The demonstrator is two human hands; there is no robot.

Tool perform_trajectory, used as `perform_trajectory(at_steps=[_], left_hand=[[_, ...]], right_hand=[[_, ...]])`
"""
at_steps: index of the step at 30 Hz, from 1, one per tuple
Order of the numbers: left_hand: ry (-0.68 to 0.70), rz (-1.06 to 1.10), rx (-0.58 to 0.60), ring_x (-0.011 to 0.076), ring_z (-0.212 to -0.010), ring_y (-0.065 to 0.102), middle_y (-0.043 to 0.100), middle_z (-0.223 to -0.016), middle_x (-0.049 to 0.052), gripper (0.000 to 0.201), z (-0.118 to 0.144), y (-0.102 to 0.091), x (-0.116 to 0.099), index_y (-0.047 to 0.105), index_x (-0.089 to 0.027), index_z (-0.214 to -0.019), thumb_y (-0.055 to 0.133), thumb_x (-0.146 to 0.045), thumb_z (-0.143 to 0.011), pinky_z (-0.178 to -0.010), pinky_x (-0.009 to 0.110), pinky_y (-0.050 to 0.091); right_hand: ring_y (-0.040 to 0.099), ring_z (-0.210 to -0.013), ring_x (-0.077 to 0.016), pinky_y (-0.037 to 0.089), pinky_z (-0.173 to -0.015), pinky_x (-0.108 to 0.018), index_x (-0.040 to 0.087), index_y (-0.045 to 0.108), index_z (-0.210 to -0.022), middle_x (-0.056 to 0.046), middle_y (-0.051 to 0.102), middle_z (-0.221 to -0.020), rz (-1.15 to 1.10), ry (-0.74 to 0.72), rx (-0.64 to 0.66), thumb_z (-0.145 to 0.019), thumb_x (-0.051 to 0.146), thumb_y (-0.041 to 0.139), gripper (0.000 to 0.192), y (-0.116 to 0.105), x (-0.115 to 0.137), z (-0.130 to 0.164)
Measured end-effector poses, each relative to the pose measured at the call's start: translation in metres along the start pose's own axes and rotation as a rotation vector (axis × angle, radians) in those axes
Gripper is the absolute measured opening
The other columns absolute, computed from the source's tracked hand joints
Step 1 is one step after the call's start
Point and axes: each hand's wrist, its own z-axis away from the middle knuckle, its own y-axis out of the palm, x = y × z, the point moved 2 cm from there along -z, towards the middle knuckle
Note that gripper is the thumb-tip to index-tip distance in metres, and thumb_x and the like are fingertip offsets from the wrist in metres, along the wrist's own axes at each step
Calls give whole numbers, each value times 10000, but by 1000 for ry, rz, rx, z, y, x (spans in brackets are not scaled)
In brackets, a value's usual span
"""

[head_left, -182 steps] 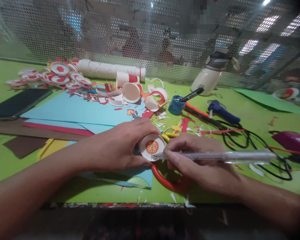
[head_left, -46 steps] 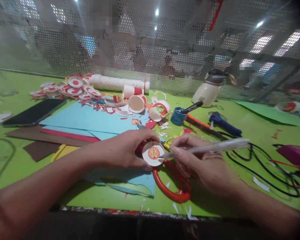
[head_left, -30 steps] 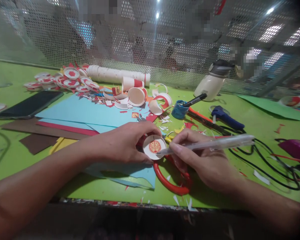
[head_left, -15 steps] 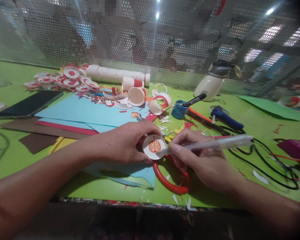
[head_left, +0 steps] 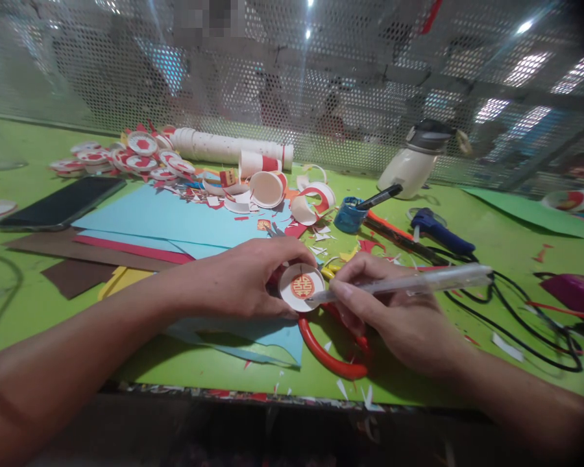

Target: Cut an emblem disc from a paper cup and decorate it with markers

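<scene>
My left hand (head_left: 267,275) grips a small paper cup (head_left: 292,299) by its sides, with the round white bottom turned up toward me. A red and gold round sticker with a character sits on that bottom. In my right hand (head_left: 374,301) is a clear-barrelled pen (head_left: 428,279), its tip against the white bottom near the sticker's lower right. Red-handled scissors (head_left: 333,363) lie beneath and between both hands; their blades are partly hidden. Light blue paper sheets (head_left: 160,217) are spread behind and under my left forearm.
Cut cup pieces (head_left: 267,189) and red-white discs (head_left: 141,144) lie at the back, beside a stack of paper cups (head_left: 228,148). A phone (head_left: 63,202) is at left. A blue pot (head_left: 349,215), a bottle (head_left: 413,162), a blue glue gun (head_left: 440,232) and a black cord (head_left: 525,344) are at right.
Both hands keep the same hold, and the pen tip stays at the cup bottom. The whole view has shifted very slightly.
</scene>
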Motion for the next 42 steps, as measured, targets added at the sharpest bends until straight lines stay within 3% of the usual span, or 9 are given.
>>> perform_trajectory(at_steps=[42], left_hand=[[49, -62, -29, 157, -854, 564, 616, -1002, 22, 326, 0, -1, -5, 574, -190, -1046, 691, -236, -746, -704, 240, 454]], right_hand=[[503, -386, -78, 407, -376, -193, 216, 570, -704, 54, 555, -475, 1, -8, -24, -844, 250, 604, 148, 1, 1, 1]])
